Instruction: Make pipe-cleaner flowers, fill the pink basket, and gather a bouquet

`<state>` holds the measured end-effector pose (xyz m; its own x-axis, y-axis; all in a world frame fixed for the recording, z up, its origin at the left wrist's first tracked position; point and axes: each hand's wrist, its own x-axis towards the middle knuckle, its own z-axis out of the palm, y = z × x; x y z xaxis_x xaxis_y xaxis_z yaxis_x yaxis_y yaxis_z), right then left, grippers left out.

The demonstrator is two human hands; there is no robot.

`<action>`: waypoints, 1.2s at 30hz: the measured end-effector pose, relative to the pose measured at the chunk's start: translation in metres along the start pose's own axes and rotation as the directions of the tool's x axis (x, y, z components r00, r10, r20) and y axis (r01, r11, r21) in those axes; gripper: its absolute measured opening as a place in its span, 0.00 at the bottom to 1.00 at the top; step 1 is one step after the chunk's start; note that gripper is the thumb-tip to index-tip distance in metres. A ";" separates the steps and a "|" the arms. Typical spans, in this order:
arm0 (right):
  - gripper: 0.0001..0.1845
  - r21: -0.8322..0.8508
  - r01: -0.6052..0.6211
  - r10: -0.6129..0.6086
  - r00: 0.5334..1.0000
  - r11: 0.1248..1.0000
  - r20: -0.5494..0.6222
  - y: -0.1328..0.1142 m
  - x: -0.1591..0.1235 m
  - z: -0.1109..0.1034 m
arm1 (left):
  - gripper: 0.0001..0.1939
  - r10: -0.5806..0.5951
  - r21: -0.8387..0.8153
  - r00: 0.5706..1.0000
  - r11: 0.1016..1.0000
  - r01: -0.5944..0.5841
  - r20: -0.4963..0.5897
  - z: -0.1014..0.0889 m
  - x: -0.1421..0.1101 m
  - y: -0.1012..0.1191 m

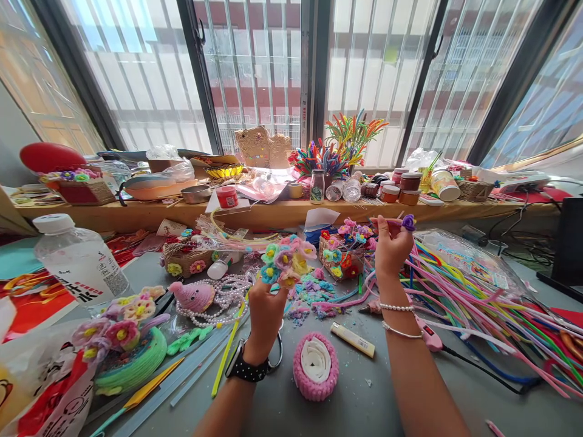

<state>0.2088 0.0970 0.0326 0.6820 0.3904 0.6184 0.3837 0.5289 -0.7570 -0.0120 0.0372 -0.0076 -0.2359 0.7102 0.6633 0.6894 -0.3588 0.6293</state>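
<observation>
My left hand is closed around the lower part of a bunch of pastel fuzzy flowers in blue, pink, yellow and lilac. Raised further right, my right hand pinches a small purple flower on a thin stem lying across the fingers. Between my forearms a round pink fuzzy pot stands on the grey table, a white roll filling its middle. A cream lighter-shaped stick lies beside it. Partly hidden behind my right forearm is a pink glue gun with a black cord.
Fuzzy pipe cleaners cover the right side. Flower baskets, pearl strings and a pink crocheted figure lie behind. At left are a plastic bottle, a green flower pot and clear sticks. Jars line the sill.
</observation>
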 end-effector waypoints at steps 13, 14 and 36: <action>0.13 0.129 -0.239 0.014 0.519 0.962 0.855 -0.060 -0.056 0.029 | 0.10 -0.198 -0.445 0.969 0.861 0.245 0.150 -0.003 0.004 0.005; 0.13 0.133 -0.280 0.025 0.495 0.951 0.869 -0.061 -0.058 0.028 | 0.10 -0.211 -0.459 0.965 0.850 0.261 0.158 -0.003 0.005 0.006; 0.10 0.199 -0.143 -0.098 0.520 0.969 0.848 -0.075 -0.070 0.014 | 0.08 -0.080 -0.555 0.958 0.801 0.226 0.274 -0.002 0.002 0.005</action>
<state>0.1232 0.0405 0.0491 -0.2108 0.7907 0.5748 0.1504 0.6072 -0.7802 -0.0101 0.0358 -0.0024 -0.0929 0.8754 0.4744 0.1186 -0.4633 0.8782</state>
